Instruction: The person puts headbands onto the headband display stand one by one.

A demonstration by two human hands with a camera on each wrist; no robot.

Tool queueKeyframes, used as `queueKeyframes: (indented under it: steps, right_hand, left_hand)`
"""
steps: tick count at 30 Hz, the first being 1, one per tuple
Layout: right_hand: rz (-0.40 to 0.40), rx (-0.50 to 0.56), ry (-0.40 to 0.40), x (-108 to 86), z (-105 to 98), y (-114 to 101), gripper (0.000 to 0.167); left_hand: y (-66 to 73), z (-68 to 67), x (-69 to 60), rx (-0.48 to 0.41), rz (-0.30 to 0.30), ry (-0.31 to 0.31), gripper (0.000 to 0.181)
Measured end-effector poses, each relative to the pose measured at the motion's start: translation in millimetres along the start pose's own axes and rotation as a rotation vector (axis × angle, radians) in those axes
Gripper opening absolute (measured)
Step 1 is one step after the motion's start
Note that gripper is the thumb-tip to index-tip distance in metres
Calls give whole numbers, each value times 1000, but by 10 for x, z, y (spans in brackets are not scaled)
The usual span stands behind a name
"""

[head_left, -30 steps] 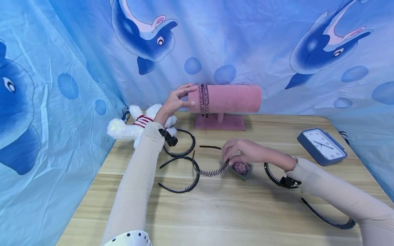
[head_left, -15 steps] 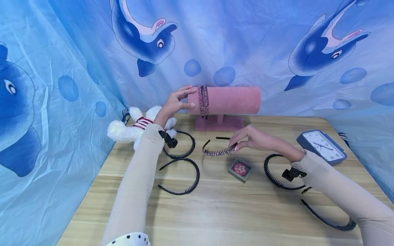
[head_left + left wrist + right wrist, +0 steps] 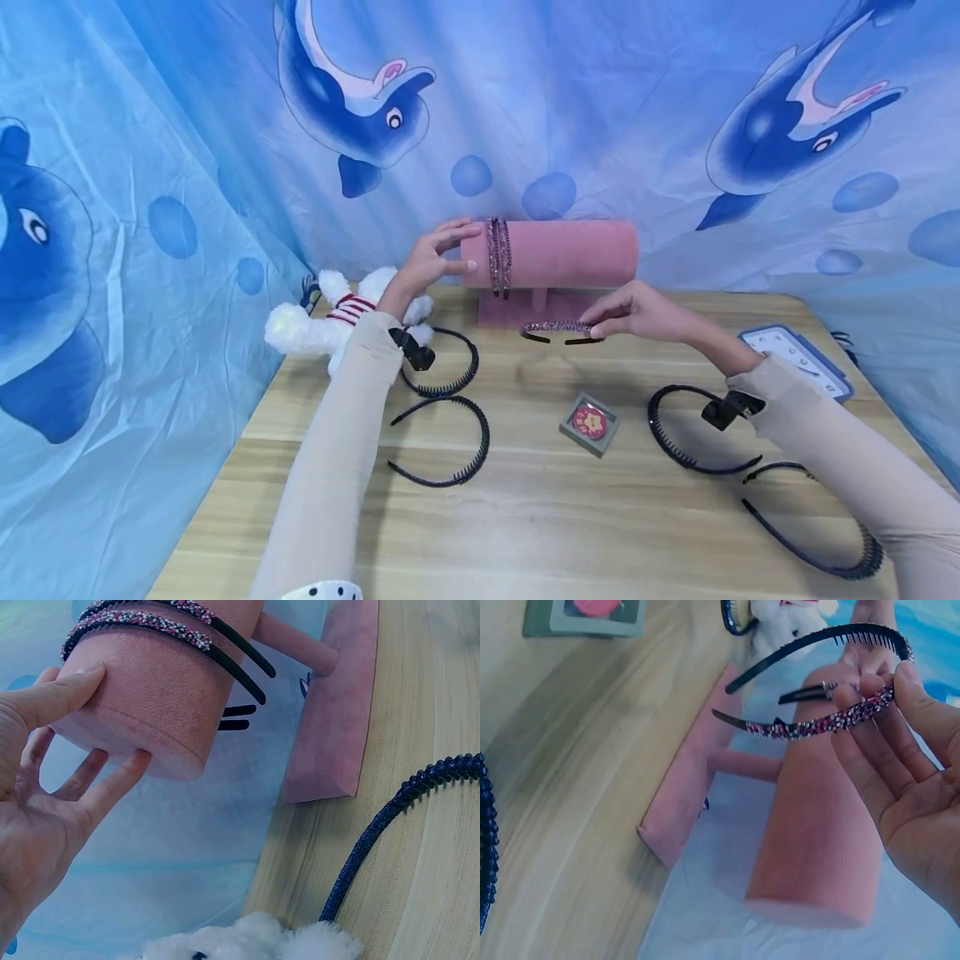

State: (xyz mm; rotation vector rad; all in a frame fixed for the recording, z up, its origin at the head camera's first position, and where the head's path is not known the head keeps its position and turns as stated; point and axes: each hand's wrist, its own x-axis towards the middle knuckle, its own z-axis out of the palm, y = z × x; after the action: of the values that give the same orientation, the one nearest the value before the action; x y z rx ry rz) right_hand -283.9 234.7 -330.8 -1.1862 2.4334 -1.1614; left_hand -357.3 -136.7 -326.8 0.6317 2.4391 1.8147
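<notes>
A pink velvety headband stand [image 3: 573,254], a roll on a post and flat base, stands at the back. Two beaded headbands [image 3: 504,258] sit side by side round its left part. My left hand [image 3: 429,260] grips that left end; in the left wrist view the thumb lies on one side and the fingers [image 3: 116,787] on the other. My right hand [image 3: 643,315] pinches a third headband [image 3: 551,326], beaded in pink and silver with comb teeth inside, in front of the stand above the table. In the right wrist view the held headband's dark tips point toward the stand's post.
Two dark headbands [image 3: 486,433] lie on the left of the table, and two more [image 3: 660,429] on the right, partly under my right forearm. A small grey box [image 3: 590,425] is mid-table. A white plush toy [image 3: 300,331] lies back left, a blue clock [image 3: 798,358] back right.
My right hand has lifted the beaded headband off the table area near the grey box and carried it back toward the stand, turning its tips forward. My left hand stays on the stand's end.
</notes>
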Motion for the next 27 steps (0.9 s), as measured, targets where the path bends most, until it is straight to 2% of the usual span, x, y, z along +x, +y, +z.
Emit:
queueKeyframes:
  steps: [4,10,18,23,27]
  right_hand:
    - [57,3,15,-14,-98,48,21]
    - [132,19,46,-71,-220,116,26]
    - [212,161,83,-172,-386,256,31]
    - [308,196,126,-250,-495,319,36]
    - [347,185,157,-333,-581,355,40]
  left_hand:
    - [48,5,-36,-4,-7,-5,65]
    - [33,13,-28,-5,-2,-2,64]
    - [-194,-9,89,-10,36,20,65]
    - [-237,-4,98,-5,67,39,63]
    - [-240,9,90,-6,70,43,62]
